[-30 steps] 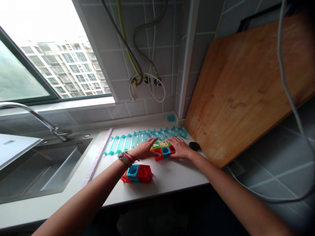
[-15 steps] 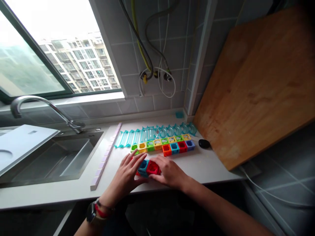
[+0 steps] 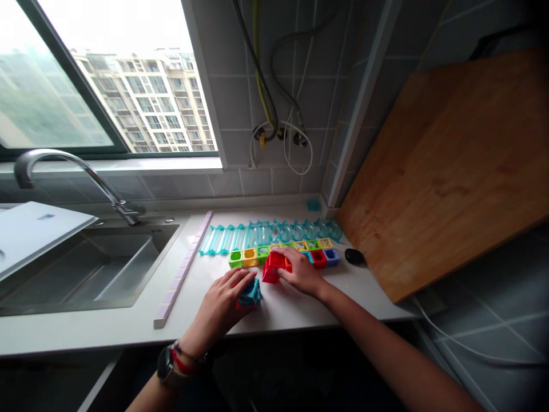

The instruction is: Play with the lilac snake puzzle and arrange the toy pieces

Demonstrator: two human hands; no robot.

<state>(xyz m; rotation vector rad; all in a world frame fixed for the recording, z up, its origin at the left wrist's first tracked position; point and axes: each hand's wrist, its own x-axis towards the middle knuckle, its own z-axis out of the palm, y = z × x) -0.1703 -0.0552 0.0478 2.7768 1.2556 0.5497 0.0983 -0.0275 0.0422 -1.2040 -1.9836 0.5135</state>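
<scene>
My right hand (image 3: 299, 271) grips a red cube block (image 3: 271, 269) at the left end of the front row of colored cubes, beside an orange-red one mostly covered by my fingers. Closer to the counter's front edge, my left hand (image 3: 227, 293) is closed around a blue cube block (image 3: 251, 293); a bit of red or orange shows under it. Behind lies a row of green and yellow cubes (image 3: 249, 257). The front row also has a dark red cube (image 3: 318, 258) and a purple-blue cube (image 3: 331, 257) at its right end.
Teal transparent track pieces (image 3: 257, 233) lie behind the cubes. A long pale purple strip (image 3: 183, 269) runs beside the sink (image 3: 128, 286). To the right are a black oval object (image 3: 354, 256) and a leaning wooden board (image 3: 454, 171). A faucet (image 3: 81, 171) stands at left.
My right hand has taken the red cube away from the blue one and moved it back and right to the front row. My left hand stays with the blue cube.
</scene>
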